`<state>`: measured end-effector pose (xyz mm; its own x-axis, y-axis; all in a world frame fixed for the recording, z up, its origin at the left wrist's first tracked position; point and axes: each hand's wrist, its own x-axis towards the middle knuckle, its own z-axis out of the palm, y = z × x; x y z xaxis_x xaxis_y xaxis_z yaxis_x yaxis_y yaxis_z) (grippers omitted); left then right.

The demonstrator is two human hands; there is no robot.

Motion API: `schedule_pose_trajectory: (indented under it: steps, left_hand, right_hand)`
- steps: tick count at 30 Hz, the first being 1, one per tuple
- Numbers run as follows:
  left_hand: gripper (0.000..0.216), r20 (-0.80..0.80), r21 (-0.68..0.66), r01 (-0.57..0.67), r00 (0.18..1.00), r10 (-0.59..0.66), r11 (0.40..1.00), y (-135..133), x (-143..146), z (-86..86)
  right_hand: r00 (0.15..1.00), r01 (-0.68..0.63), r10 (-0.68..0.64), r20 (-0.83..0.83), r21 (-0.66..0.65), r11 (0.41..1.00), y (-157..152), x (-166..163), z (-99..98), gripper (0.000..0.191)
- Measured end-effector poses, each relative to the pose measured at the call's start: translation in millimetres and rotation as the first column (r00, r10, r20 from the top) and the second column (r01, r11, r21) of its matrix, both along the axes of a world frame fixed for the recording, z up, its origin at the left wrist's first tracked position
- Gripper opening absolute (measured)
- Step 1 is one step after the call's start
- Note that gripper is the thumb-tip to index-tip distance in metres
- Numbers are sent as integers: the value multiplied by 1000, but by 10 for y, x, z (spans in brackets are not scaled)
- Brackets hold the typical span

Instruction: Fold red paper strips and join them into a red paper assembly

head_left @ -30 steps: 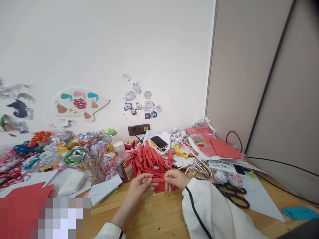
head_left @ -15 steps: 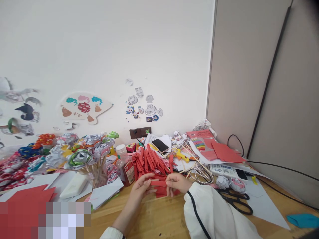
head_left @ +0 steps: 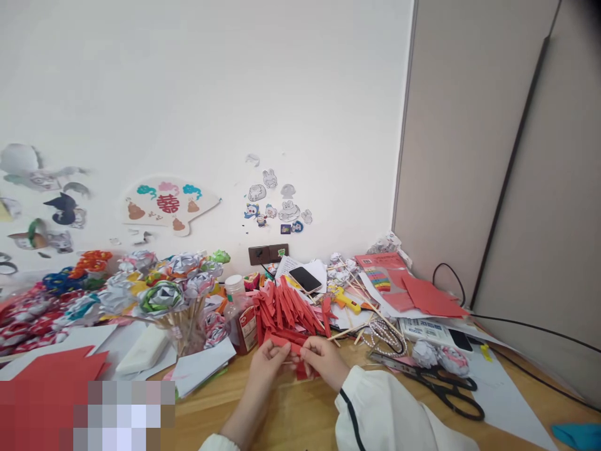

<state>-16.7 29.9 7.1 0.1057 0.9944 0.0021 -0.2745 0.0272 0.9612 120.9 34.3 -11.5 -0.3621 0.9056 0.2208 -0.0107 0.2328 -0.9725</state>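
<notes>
Between my two hands is a red paper strip (head_left: pixel 287 343), slanting slightly down to the right. My left hand (head_left: pixel 268 363) pinches its left part, thumb against fingers. The right end sits in the closed fingers of my right hand (head_left: pixel 323 360); the fingertips partly cover it. Just beyond my hands lies a heap of folded red paper strips (head_left: pixel 286 307). A piece of red paper (head_left: pixel 302 371) shows on the table below the hands, mostly hidden by them.
Left of the heap stands a bottle (head_left: pixel 240 319) of reddish liquid, with paper flowers (head_left: pixel 162 297) further left. Behind lie a phone (head_left: pixel 305 280) and a yellow glue gun (head_left: pixel 345 299). Black-handled scissors (head_left: pixel 441 385) rest by my right sleeve, near red sheets (head_left: pixel 434 296).
The view has shifted slightly. My hands have come closer together, and the strip between them has gone from level to tilted. More of the scissors shows beside my right sleeve.
</notes>
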Motion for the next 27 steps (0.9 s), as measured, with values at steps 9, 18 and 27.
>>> schedule_pose_trajectory:
  steps: [9,18,27]
  left_hand:
    - [28,-9,-38,-17,1000,17,999,4,-40,42]
    - [30,-13,-75,-33,999,32,997,47,-36,-81]
    - [32,-79,-77,-58,996,52,995,77,-49,-116]
  right_hand:
    - [990,78,-93,106,134,988,79,-78,33,32]
    - [649,133,-492,581,550,825,599,-152,771,39]
    - [517,-230,-386,764,558,797,107,269,306,29]
